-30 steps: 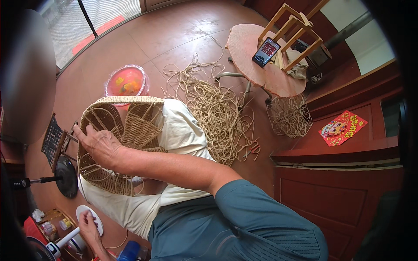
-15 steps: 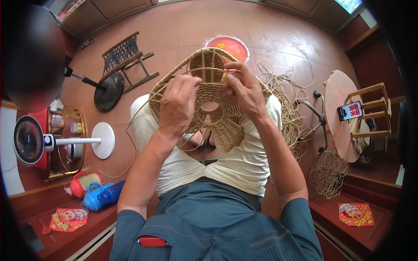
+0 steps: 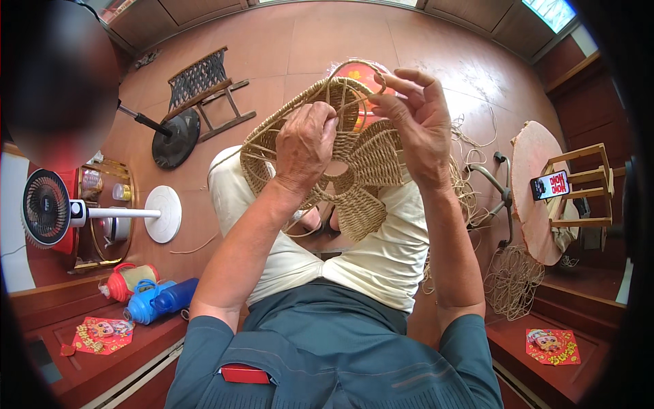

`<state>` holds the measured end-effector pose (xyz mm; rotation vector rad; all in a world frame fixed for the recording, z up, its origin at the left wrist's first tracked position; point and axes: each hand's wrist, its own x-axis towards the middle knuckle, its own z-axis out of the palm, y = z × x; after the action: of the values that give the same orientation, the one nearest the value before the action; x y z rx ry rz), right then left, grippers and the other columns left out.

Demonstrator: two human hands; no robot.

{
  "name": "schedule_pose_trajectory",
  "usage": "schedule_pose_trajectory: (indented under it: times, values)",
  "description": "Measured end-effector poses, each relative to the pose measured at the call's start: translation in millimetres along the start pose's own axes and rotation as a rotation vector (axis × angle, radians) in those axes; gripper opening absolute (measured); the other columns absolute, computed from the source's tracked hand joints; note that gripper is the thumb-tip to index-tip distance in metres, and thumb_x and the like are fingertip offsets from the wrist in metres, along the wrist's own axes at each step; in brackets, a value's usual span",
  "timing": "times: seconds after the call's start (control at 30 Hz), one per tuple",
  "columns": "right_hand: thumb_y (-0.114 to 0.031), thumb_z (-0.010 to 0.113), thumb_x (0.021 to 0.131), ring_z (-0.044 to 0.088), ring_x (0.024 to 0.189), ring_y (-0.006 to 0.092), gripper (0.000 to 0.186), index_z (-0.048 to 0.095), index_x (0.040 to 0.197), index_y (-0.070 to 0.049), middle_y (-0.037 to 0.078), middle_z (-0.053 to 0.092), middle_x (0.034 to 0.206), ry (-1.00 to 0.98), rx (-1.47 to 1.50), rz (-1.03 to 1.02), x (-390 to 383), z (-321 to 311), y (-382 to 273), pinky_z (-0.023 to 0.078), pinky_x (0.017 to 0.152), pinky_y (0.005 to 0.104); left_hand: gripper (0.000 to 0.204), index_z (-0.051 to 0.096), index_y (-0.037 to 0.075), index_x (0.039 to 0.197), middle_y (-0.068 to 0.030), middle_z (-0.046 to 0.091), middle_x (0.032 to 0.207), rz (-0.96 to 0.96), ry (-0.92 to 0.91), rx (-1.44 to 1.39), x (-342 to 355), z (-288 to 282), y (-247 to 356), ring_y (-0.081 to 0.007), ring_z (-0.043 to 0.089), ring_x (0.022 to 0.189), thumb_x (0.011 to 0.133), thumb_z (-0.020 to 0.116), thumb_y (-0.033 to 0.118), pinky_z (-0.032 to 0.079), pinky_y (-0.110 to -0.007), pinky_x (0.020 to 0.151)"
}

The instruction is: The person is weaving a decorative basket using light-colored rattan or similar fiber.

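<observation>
The woven basket [image 3: 373, 148] is resting on the person's lap, its petal-like panels fanning out around a small round hole. Over the left part of the basket the left hand [image 3: 306, 146] is bending inward, its fingers bunching together near the far rim; whether they are gripping a strand, I cannot tell. Just above the basket's far right part the right hand [image 3: 424, 129] is pinching, thumb and forefinger clamping on a tan cord [image 3: 363, 62] while the other fingers are standing a little apart. The cord is looping up over the basket's far rim. Beyond the basket, partly hidden by it, a red tub [image 3: 356, 73] is sitting on the floor. To the basket's right a tangle of rope [image 3: 463, 194] is spreading, and farther right a round table [image 3: 528, 163] is bearing a phone [image 3: 550, 185] and a wooden frame [image 3: 579, 222]. Well left of the basket, a low stool [image 3: 197, 80] and a white fan [image 3: 122, 213] are standing.
</observation>
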<state>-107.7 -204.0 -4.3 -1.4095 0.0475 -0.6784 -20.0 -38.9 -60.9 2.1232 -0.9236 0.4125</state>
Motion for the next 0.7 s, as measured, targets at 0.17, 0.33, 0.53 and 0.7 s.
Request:
schedule_pose_trajectory:
  times: [0.17, 0.33, 0.53, 0.7]
  values:
    - [-0.002, 0.066, 0.102, 0.079, 0.092, 0.0258, 0.060, 0.045, 0.158, -0.011, 0.016, 0.077, 0.114, -0.125, -0.529, 0.065, -22.7, -2.5, 34.2, 0.064, 0.079, 0.0399, 0.007, 0.068, 0.006, 0.104, -0.0119, 0.066, 0.098, 0.136, 0.061, 0.083, -6.9, 2.7, -5.2, -0.0321, 0.066, 0.096, 0.098, 0.070, 0.009, 0.055, -0.044, 0.088]
    - [0.000, 0.058, 0.102, 0.077, 0.093, 0.0434, 0.077, 0.030, 0.171, -0.020, 0.022, 0.076, 0.117, -0.146, -0.852, -0.148, -26.8, 12.8, 47.0, 0.062, 0.082, 0.0529, 0.010, 0.072, 0.001, 0.101, -0.0154, 0.062, 0.103, 0.101, -0.046, 0.116, -11.0, 0.0, 8.7, -0.0336, 0.062, 0.100, 0.097, 0.064, 0.006, 0.052, -0.045, 0.092]
    - [-0.003, 0.064, 0.089, 0.073, 0.109, 0.0490, 0.095, 0.021, 0.173, -0.012, 0.035, 0.066, 0.135, -0.279, -0.758, 0.098, -6.4, 21.4, 60.2, 0.059, 0.093, 0.0545, 0.022, 0.076, 0.000, 0.114, -0.0186, 0.067, 0.122, 0.004, -0.171, 0.048, -10.9, -3.5, -3.6, -0.0379, 0.064, 0.118, 0.095, 0.067, 0.007, 0.050, -0.049, 0.103]
    - [-0.006, 0.063, 0.094, 0.071, 0.090, 0.0483, 0.087, 0.021, 0.170, -0.002, 0.031, 0.067, 0.117, -0.083, -0.797, -0.166, -22.1, 32.5, 64.8, 0.060, 0.075, 0.0529, 0.017, 0.072, 0.002, 0.113, -0.0172, 0.067, 0.111, 0.078, -0.112, 0.049, -12.9, -13.5, 1.0, -0.0379, 0.065, 0.107, 0.098, 0.065, 0.005, 0.051, -0.051, 0.096]
